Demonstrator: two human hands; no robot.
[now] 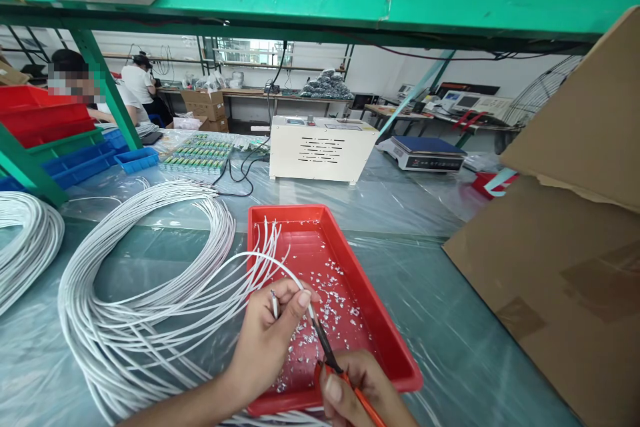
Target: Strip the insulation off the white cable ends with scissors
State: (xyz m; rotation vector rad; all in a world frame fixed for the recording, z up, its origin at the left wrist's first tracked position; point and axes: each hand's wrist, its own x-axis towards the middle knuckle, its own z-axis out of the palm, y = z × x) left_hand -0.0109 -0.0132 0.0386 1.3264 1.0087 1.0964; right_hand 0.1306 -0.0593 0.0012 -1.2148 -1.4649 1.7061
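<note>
At the far left, a coil of thin white round cable (30, 250) is cut off by the picture's edge, below stacked red, green and blue plastic bins (47, 117). Next comes a large, loose coil of many white round cables (83, 267), lying on the table's clear plastic sheeting (410, 213). Behind it are a small blue plastic bin (137, 160) and clear trays of green and yellow parts (197, 153); two people in white tops sit farther back.

The loose ends of the coil reach over a shallow red plastic tray (373, 293), scattered inside with small pale clippings (333, 310). The left hand (275, 327) is above this tray, its thumb and forefinger clamped together on one white cable (287, 268) that arches over from the coil; a short white end also pokes out between its fingers. Beyond the tray stands a boxy cream metal machine (323, 150) with slotted vents.

The cable runs down to the dark tip of an orange-handled hand tool (327, 348). The right hand (363, 380), over the tray's near end, has its fingers wrapped around the handles; I cannot tell whether the blades meet.

Farther right sit a white scale with a blue platform (425, 152) and a large brown cardboard box (545, 267).
</note>
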